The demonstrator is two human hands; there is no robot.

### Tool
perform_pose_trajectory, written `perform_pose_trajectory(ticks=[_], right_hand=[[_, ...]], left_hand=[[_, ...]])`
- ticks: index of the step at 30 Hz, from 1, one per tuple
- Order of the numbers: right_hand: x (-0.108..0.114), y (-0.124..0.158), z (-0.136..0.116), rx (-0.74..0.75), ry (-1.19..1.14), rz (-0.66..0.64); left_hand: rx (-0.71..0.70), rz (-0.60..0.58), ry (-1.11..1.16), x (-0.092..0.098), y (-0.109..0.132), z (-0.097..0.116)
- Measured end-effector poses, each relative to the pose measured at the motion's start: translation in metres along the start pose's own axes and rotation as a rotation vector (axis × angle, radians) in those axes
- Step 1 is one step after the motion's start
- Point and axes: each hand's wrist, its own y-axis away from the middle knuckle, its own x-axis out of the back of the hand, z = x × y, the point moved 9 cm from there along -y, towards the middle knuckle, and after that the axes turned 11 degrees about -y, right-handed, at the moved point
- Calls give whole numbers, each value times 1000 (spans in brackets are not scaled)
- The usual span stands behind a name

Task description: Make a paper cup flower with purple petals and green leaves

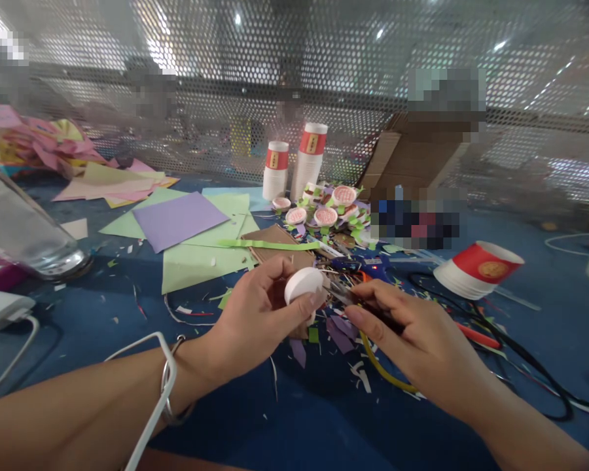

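My left hand (262, 314) is closed around a small white round piece (304, 286), like the bottom of a paper cup, its flat face turned up and its edge under my thumb. My right hand (417, 340) grips a slim tool with a pointed metal tip (340, 292). The tip lies against or very near the right edge of the white piece; contact is unclear. My fingers hide most of the tool, so its exact kind does not show. Below both hands lie purple paper scraps (341, 333) and a yellow curved handle or band (387, 371).
Green and purple paper sheets (181, 219) lie left of centre. Behind are stacked paper cups (276, 170) and decorated round pieces (325, 216). A red-and-white cup (478, 269) leans at right near a black cable (520, 347). A glass (34, 229) stands left; a white cable crosses my left wrist.
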Motion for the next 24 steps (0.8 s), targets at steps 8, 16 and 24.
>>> perform_pose_trajectory(ticks=[8,16,24], right_hand=[[5,3,-11,82,36,49],[4,3,-17,111,35,41],[5,5,-17,141,36,49]], left_hand=[[-93,64,-181,5,3,9],[-177,136,-332,9,9,17],[-171,138,-323,10,10,17]])
